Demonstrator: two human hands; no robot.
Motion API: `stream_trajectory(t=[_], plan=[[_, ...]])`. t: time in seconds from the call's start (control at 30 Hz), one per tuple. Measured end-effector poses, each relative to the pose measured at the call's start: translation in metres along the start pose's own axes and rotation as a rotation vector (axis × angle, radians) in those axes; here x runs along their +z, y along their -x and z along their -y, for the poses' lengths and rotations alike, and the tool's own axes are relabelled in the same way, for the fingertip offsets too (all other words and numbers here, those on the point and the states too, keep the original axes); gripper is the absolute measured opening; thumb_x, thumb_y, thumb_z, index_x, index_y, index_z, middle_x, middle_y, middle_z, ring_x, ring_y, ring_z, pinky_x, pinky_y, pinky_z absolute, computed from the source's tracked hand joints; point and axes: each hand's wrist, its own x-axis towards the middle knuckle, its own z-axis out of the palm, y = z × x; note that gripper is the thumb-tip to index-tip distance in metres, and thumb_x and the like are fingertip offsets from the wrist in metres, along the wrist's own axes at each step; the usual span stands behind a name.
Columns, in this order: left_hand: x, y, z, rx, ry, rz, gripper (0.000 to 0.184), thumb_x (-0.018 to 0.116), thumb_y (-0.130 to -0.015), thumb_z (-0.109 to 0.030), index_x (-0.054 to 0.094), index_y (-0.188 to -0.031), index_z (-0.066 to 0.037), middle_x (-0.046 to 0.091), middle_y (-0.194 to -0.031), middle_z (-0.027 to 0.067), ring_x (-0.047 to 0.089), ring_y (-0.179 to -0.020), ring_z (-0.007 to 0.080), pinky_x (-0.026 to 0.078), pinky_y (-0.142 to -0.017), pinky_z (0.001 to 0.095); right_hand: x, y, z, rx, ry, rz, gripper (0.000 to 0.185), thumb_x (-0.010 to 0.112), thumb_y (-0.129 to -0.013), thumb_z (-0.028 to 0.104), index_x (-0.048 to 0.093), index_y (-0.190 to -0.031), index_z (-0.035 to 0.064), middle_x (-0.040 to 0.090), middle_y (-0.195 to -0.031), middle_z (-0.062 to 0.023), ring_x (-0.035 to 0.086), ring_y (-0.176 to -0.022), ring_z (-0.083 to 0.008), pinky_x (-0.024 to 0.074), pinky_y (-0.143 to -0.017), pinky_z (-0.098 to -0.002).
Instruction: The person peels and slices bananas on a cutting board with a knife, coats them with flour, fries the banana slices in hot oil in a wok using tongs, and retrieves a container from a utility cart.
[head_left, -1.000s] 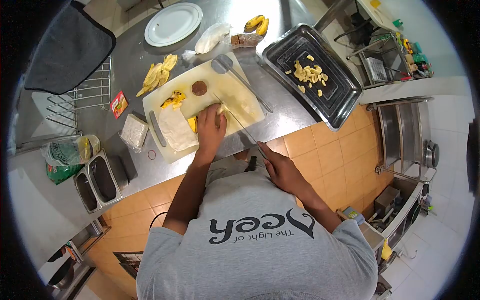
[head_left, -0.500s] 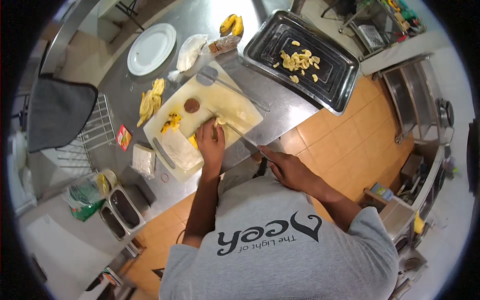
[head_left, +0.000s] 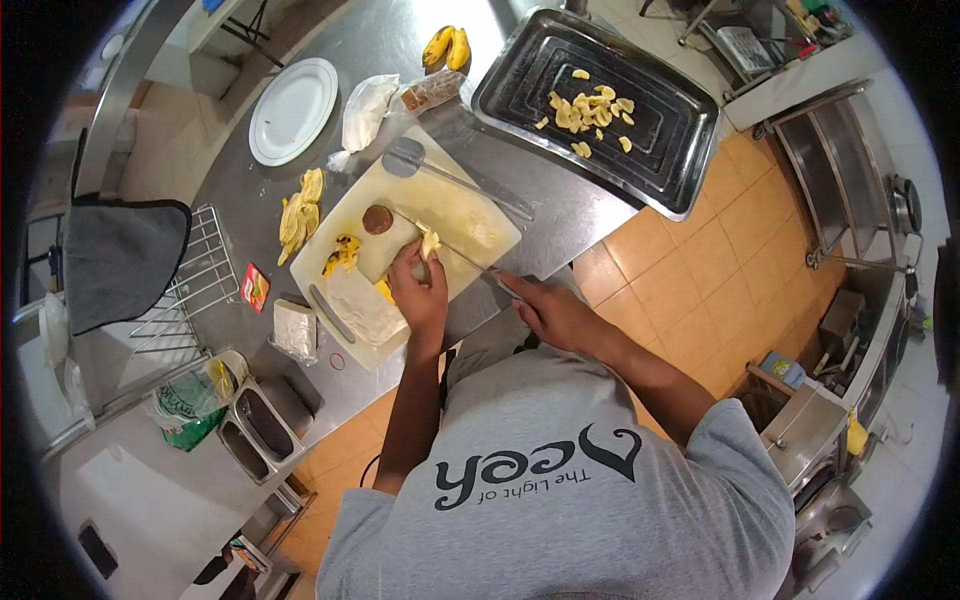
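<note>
My right hand [head_left: 548,308] is closed around the handle of a knife [head_left: 474,259], whose blade crosses the white cutting board [head_left: 480,200]. Beside the blade, the fingers of my left hand [head_left: 420,292] pinch a pale piece of peeled banana [head_left: 430,243]. A round brown disc [head_left: 377,220] lies just beyond the knife tip. Browned banana peel scraps [head_left: 342,255] and a flat whitish packet [head_left: 365,305] rest on the board's left part. A spatula [head_left: 405,157] with a grey head lies across its far side.
A dark metal tray [head_left: 655,150] holds banana slices [head_left: 590,108]. Around the board are whole bananas [head_left: 446,47], a white plate [head_left: 293,110], a white plastic bag [head_left: 368,112], a wrapped brown block [head_left: 432,92], banana peels [head_left: 299,215], a red sachet [head_left: 254,287] and a wrapped white block [head_left: 295,331].
The view has shifted slightly. The knife blade now lies along the right side of the banana piece, which shows more clearly at my left fingertips. Both hands keep their hold.
</note>
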Motion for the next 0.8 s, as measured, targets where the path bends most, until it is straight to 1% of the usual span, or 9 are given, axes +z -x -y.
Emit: stream_trajectory(t=[0.07, 0.13, 0.17, 0.23, 0.27, 0.33, 0.57, 0.77, 0.8], plan=[[0.0, 0.0, 0.002, 0.003, 0.007, -0.014, 0.025, 0.062, -0.084, -0.003, 0.059, -0.109, 0.0, 0.063, -0.096, 0.0127, 0.059, -0.087, 0.0238, 0.048, -0.079, 0.0339, -0.005, 0.0, 0.004, 0.015, -0.018, 0.02, 0.049, 0.047, -0.091, 0.009, 0.038, -0.139, 0.0081, 0.062, -0.1, -0.0279, 0.061, -0.09, -0.0444, 0.0488, -0.081, -0.0466], [-0.001, 0.0, 0.004, 0.016, -0.009, -0.006, 0.024, 0.062, -0.084, -0.003, 0.059, -0.108, 0.001, 0.063, -0.096, 0.0131, 0.06, -0.087, 0.025, 0.048, -0.078, 0.0346, -0.006, 0.005, -0.008, -0.093, 0.049, -0.065, 0.047, 0.045, -0.094, 0.01, 0.038, -0.14, 0.0069, 0.062, -0.098, -0.0267, 0.062, -0.084, -0.0415, 0.0483, -0.077, -0.0434], [-0.002, 0.0, 0.005, 0.019, -0.011, -0.002, 0.024, 0.062, -0.084, -0.004, 0.059, -0.107, 0.0, 0.063, -0.098, 0.0137, 0.059, -0.09, 0.028, 0.047, -0.081, 0.037, -0.008, 0.009, -0.013, -0.146, 0.082, -0.107, 0.046, 0.044, -0.095, 0.01, 0.037, -0.14, 0.0063, 0.062, -0.097, -0.026, 0.062, -0.081, -0.04, 0.0481, -0.074, -0.0417], [-0.002, 0.0, 0.004, 0.023, -0.013, 0.008, 0.025, 0.063, -0.082, -0.007, 0.058, -0.106, -0.001, 0.062, -0.103, 0.015, 0.057, -0.096, 0.034, 0.044, -0.087, 0.0417, -0.026, 0.016, 0.001, 0.014, 0.045, 0.006, 0.047, 0.044, -0.095, 0.011, 0.036, -0.141, 0.0058, 0.062, -0.101, -0.0261, 0.062, -0.083, -0.0403, 0.0481, -0.076, -0.0407], [-0.003, 0.0, 0.004, 0.017, -0.007, 0.015, 0.025, 0.063, -0.082, -0.007, 0.058, -0.106, -0.001, 0.062, -0.103, 0.015, 0.056, -0.096, 0.0346, 0.044, -0.087, 0.0419, -0.031, 0.019, 0.007, 0.097, 0.027, 0.059, 0.047, 0.043, -0.095, 0.011, 0.036, -0.141, 0.0055, 0.062, -0.103, -0.0262, 0.062, -0.084, -0.0405, 0.0481, -0.077, -0.0402], [-0.004, -0.001, 0.002, 0.01, 0.005, 0.029, 0.025, 0.063, -0.081, -0.007, 0.058, -0.105, -0.001, 0.062, -0.103, 0.015, 0.056, -0.098, 0.0358, 0.044, -0.088, 0.0422, -0.033, 0.022, 0.008, 0.021, 0.023, 0.048, 0.047, 0.043, -0.095, 0.011, 0.035, -0.141, 0.0055, 0.061, -0.107, -0.0265, 0.062, -0.086, -0.0407, 0.0477, -0.079, -0.0398], [-0.006, 0.0, 0.002, 0.011, 0.003, 0.045, 0.025, 0.063, -0.079, -0.004, 0.059, -0.103, 0.0, 0.062, -0.102, 0.0155, 0.057, -0.096, 0.0351, 0.045, -0.087, 0.0424, -0.029, 0.031, 0.02, -0.029, 0.018, 0.132, 0.05, 0.043, -0.094, 0.008, 0.033, -0.143, 0.0065, 0.059, -0.111, -0.0273, 0.061, -0.089, -0.0407, 0.0466, -0.081, -0.0407], [-0.005, 0.0, 0.002, 0.011, -0.006, 0.037, 0.024, 0.063, -0.078, -0.004, 0.059, -0.102, 0.0, 0.062, -0.098, 0.0154, 0.057, -0.093, 0.035, 0.046, -0.084, 0.0423, -0.03, 0.03, 0.027, 0.094, 0.042, 0.18, 0.052, 0.045, -0.093, 0.008, 0.033, -0.143, 0.0075, 0.061, -0.102, -0.0265, 0.061, -0.082, -0.0417, 0.0475, -0.077, -0.0406], [-0.006, -0.001, 0.0, 0.008, -0.002, 0.038, 0.024, 0.064, -0.078, -0.004, 0.059, -0.102, 0.0, 0.062, -0.098, 0.0154, 0.058, -0.093, 0.0349, 0.046, -0.084, 0.0422, -0.028, 0.03, 0.026, 0.079, 0.063, 0.163, 0.051, 0.045, -0.094, 0.01, 0.033, -0.143, 0.0088, 0.062, -0.1, -0.0267, 0.061, -0.082, -0.0421, 0.0477, -0.076, -0.0427]])
